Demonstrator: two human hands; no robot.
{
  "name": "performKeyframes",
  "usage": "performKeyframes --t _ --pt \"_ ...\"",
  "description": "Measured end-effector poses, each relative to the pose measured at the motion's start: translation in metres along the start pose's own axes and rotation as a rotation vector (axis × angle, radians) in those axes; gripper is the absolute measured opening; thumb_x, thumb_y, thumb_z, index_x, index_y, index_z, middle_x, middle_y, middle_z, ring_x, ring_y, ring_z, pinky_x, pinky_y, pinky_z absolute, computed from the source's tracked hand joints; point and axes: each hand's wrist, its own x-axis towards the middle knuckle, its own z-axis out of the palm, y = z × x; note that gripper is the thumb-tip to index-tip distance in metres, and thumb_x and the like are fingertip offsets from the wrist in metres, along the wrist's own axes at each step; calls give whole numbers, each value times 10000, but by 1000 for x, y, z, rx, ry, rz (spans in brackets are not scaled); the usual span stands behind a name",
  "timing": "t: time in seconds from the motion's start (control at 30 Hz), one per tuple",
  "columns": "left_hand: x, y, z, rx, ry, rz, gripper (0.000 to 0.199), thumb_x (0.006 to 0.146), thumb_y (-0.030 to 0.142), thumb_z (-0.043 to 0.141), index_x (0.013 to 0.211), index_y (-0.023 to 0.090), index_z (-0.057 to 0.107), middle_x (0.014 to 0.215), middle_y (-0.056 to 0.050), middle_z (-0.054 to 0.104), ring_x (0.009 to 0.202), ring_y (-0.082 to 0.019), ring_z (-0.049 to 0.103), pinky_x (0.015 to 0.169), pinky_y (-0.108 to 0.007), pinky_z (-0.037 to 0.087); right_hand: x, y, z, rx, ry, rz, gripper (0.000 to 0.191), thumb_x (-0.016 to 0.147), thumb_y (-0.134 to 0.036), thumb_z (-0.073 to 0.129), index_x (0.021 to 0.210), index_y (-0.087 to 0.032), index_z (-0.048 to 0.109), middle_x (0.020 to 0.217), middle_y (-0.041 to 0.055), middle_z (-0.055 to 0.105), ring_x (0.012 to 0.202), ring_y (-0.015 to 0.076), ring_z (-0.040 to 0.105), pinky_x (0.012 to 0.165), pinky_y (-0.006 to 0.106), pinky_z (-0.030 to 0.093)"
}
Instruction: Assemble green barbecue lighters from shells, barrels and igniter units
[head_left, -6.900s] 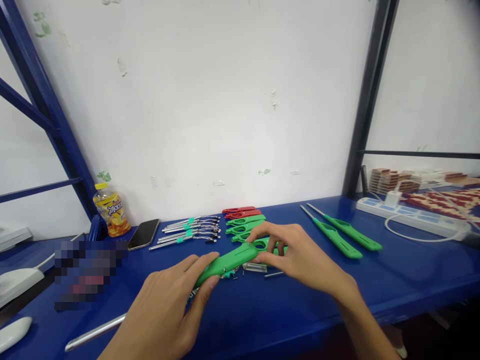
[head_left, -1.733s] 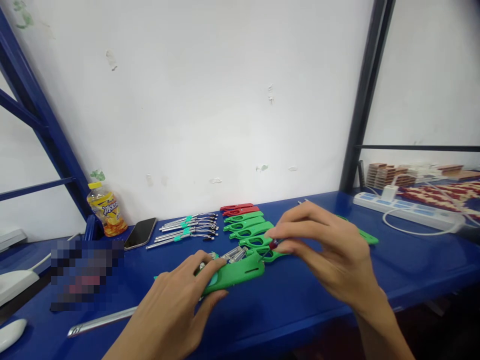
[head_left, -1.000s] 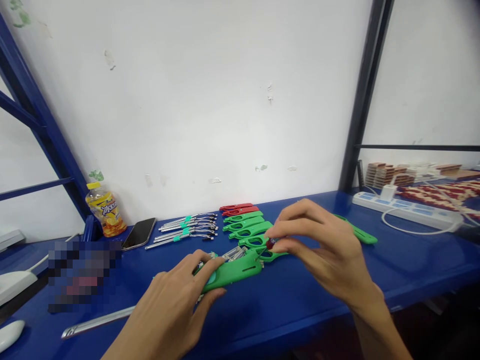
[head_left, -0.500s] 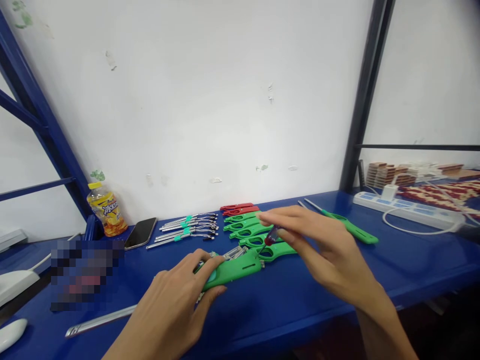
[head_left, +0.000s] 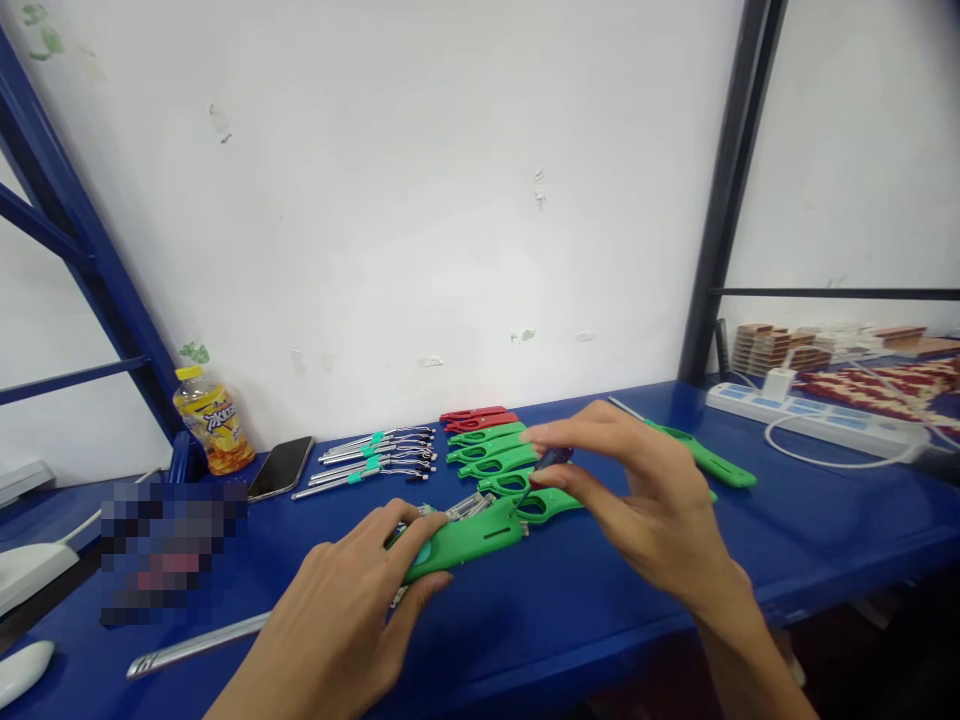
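My left hand (head_left: 360,590) is wrapped round a green plastic casing (head_left: 472,538) with a metal rod (head_left: 199,645) sticking out at the left. Over the casing's right end, my right hand (head_left: 637,490) pinches a small dark screwdriver (head_left: 551,462) between thumb and fingers, its tip touching the casing. Behind the casing lie small metal pieces (head_left: 472,505). Several green casings (head_left: 495,460) and red casings (head_left: 480,415) are lined up beyond. Metal rods with wires (head_left: 375,455) lie to their left.
A phone (head_left: 283,467) and a yellow-labelled bottle (head_left: 214,420) stand at the back left. Another green casing (head_left: 709,458) and a white power strip (head_left: 817,420) are at the right. A white mouse (head_left: 24,670) sits bottom left.
My right hand's fingers have shifted and spread round the screwdriver handle, and the wrist has turned slightly. My left hand holds the casing in nearly the same place.
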Motion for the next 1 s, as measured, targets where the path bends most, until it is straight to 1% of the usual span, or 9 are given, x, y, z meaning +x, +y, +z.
performKeyframes --t 0.1,0.2,0.27,0.43,0.5,0.63,0.7,0.83,1.0 --pt "0 0 0 10 10 8 424 1066 340 474 1482 409 520 1343 -53 671 946 -278 771 756 -450 637 0 2 0 -105 18 -56 205 1006 -167 724 1185 -257 770 962 -6 673 871 102 667 780 188 581" --pt "0 0 0 19 13 14 432 1065 336 469 1489 406 513 1349 -57 669 918 -276 773 734 -448 636 -1 3 -2 -50 -56 -8 311 1078 -134 577 1340 -253 695 1190 26 709 1032 120 684 914 230 578" --pt "0 0 -1 21 17 13 417 1074 352 450 1482 399 522 1347 -59 670 923 -274 772 732 -444 637 -2 3 -2 18 -87 50 365 1082 -85 520 1374 -259 652 1239 17 718 1052 118 692 934 241 578" --pt "0 0 -1 27 1 2 412 1075 355 443 1472 390 543 1342 -58 677 922 -276 774 746 -458 645 -1 3 0 -35 15 13 161 988 -179 757 1125 -257 726 965 -32 699 879 103 671 813 218 566" --pt "1 0 -1 33 -2 2 421 1072 352 446 1480 397 539 1347 -56 676 908 -280 776 734 -463 643 0 3 -1 -45 -17 9 175 1029 -193 701 1185 -260 743 1043 -8 707 943 110 680 831 220 567" --pt "1 -1 -1 22 13 4 404 1078 375 440 1467 396 549 1343 -52 676 905 -272 776 726 -448 639 0 1 -6 145 -116 95 418 1101 -94 485 1431 -296 643 1259 10 735 1118 125 704 942 251 587" --pt "1 -1 -1 17 14 2 401 1079 378 443 1467 403 543 1347 -47 673 919 -270 776 731 -442 637 0 1 -6 187 -84 97 387 1075 -93 560 1373 -307 679 1151 -11 760 1014 119 727 882 243 609" --pt "0 -2 0 20 -17 1 420 1080 340 435 1486 402 524 1371 -56 661 961 -280 771 765 -460 636 0 1 -5 40 2 21 181 983 -187 758 1135 -279 794 945 -11 710 838 123 693 731 224 598" --pt "0 -1 -1 27 -25 -10 412 1085 358 430 1483 394 527 1373 -65 662 951 -281 769 764 -454 630 0 -1 -8 83 -166 91 412 1090 -105 507 1420 -287 671 1267 35 725 1122 157 706 921 266 596"
